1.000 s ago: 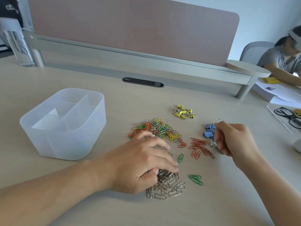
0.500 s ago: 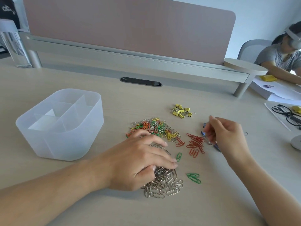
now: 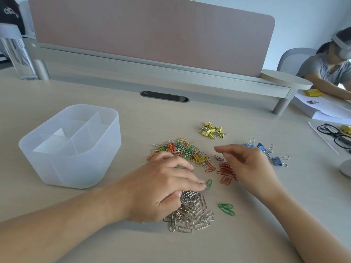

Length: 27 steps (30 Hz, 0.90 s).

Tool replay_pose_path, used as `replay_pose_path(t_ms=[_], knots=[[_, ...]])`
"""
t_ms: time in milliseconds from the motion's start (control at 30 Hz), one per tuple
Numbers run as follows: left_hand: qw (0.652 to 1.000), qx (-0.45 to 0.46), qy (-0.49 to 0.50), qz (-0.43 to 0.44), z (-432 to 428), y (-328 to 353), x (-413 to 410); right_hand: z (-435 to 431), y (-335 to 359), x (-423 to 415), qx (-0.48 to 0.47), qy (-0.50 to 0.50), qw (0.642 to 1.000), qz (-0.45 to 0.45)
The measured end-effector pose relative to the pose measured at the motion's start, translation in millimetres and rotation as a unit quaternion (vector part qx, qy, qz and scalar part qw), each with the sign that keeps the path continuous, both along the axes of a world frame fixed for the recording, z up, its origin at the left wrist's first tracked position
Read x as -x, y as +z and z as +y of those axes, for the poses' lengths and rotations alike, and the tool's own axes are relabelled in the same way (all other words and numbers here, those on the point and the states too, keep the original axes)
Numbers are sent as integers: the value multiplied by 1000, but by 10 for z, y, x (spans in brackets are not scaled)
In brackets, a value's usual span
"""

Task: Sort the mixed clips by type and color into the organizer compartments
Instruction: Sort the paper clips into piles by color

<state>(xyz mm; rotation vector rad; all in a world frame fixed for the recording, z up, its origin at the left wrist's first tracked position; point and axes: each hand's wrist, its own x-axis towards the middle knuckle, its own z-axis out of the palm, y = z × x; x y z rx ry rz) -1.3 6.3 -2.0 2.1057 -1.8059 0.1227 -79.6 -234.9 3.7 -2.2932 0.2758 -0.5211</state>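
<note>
1. On the desk (image 3: pixel 114 242), the left hand (image 3: pixel 167 185) lies palm down across the near edge of the mixed clips (image 3: pixel 182 150) and the far edge of the silver clips (image 3: pixel 191 213). Its fingers are lightly bent and a little apart, and the thumb tip touches the silver heap.
2. The right hand (image 3: pixel 247 166) hovers over the red clips (image 3: pixel 227 172), wrist to the right. Its fingers are loosely curled and close together, pointing left, with forefinger and thumb slightly parted.
3. One green clip (image 3: pixel 209 184) lies just beside the left fingertips. A few more green clips (image 3: pixel 226 209) lie right of the silver heap.
4. Yellow binder clips (image 3: pixel 211 130) sit in a small cluster beyond the mixed clips. Blue binder clips (image 3: pixel 266 150) are scattered behind the right hand.
5. The organizer (image 3: pixel 70 149), a translucent white tub with inner dividers, stands well to the left of the piles.
6. A pink divider panel (image 3: pixel 152 29) on a grey rail backs the desk, and a clear bottle (image 3: pixel 19 57) stands far left.
7. Black glasses (image 3: pixel 334 133) lie at the right edge. Beyond them another person (image 3: pixel 322 69) sits at the next desk with papers.
</note>
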Motion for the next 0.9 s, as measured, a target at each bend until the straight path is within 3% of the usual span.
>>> replay_pose_path(t_ms=[133, 267, 500, 900], knots=[[998, 5, 66, -14, -24, -78, -36, -8, 6, 3, 124, 49, 991, -14], [993, -9, 122, 3, -14, -137, -78, -20, 11, -3, 189, 43, 981, 26], [988, -37, 147, 8, -20, -113, -99, -95, 72, 23, 168, -28, 985, 11], [989, -8, 146, 19, -25, -94, -78, 15, -32, -24, 196, 41, 979, 43]])
